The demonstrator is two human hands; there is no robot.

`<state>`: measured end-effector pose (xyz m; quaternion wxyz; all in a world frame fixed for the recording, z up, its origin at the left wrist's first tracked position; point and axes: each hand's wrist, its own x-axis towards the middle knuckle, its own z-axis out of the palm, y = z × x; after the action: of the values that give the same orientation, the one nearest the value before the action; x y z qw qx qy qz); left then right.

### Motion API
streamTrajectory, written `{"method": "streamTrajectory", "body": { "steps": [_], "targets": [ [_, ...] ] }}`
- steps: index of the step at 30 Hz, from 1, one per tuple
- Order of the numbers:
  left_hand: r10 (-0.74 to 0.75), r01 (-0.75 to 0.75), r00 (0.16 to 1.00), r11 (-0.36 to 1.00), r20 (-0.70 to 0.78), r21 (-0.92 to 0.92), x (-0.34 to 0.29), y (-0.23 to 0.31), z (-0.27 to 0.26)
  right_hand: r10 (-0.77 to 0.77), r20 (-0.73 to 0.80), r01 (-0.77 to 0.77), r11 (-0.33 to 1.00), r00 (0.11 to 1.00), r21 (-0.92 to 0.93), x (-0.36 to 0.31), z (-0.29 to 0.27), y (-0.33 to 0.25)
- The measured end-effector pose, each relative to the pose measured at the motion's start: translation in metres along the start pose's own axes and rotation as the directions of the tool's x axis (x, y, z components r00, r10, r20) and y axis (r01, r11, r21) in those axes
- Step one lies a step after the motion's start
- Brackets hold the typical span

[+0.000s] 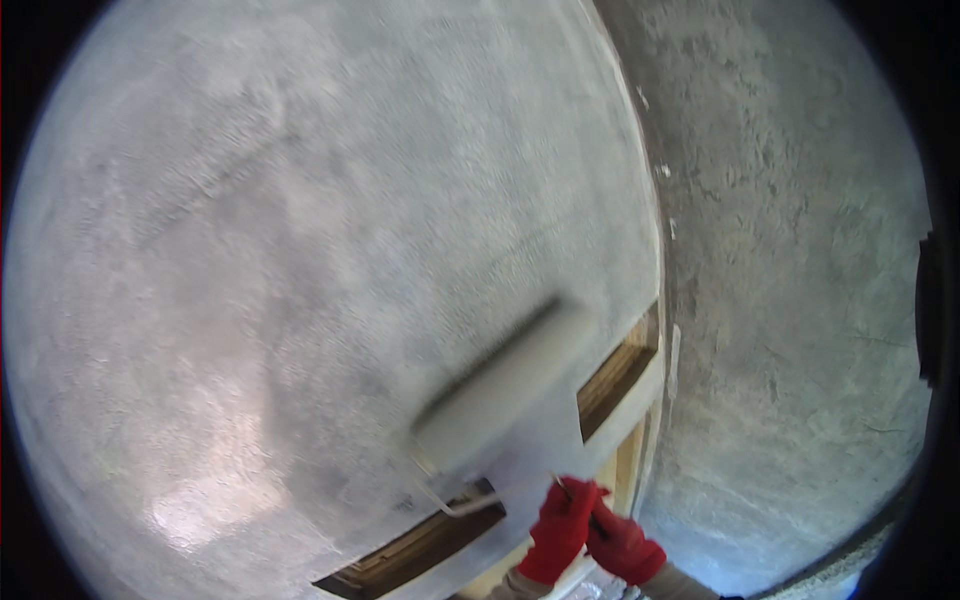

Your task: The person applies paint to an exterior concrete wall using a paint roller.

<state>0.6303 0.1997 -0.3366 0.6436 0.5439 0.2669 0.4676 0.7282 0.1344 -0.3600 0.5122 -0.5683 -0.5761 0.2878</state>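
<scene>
Rolling evenly calls for steady, light pressure along the whole paint roller (505, 385), which sits slanted against or just off the mottled gray wall or ceiling (350, 200); blur hides which. Both the left hand (562, 520) and the right hand (625, 552), red-gloved, grip its handle end, beyond the bent wire frame (460, 513). Overlapping strokes should help, as should easing off beside the wood-edged recesses (615, 390), where the sleeve could snag.

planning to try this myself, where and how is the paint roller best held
Likely by its handle, reached from the lower edge, where both red-gloved hands grip: the thin wire frame curves from the long sleeve's left end toward that handle.
</scene>
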Motion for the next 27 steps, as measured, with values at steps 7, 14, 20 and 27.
{"method": "streamTrajectory", "body": {
  "steps": [7, 14, 20, 27],
  "targets": [
    [0.079, -0.026, 0.993, 0.867, -0.085, 0.497, -0.052, -0.085, -0.016, 0.079, 0.13, -0.121, 0.926, 0.988, 0.357, -0.058, 0.024, 0.047],
    [0.414, -0.404, 0.91, 0.896, -0.019, 0.183, 0.003, -0.014, 0.001, -0.408, -0.241, 0.393, 0.913, 0.88, -0.113, 0.008, 0.001, 0.0],
    [0.564, -0.562, 0.825, 0.825, -0.028, 0.058, -0.005, 0.039, -0.009, -0.542, -0.157, 0.554, 0.831, 0.825, 0.044, 0.109, -0.07, -0.246],
    [0.543, -0.526, 0.836, 0.833, -0.075, 0.172, -0.059, 0.079, -0.008, -0.535, -0.325, 0.59, 0.802, 0.78, 0.093, 0.132, -0.075, -0.321]
  ]
}}
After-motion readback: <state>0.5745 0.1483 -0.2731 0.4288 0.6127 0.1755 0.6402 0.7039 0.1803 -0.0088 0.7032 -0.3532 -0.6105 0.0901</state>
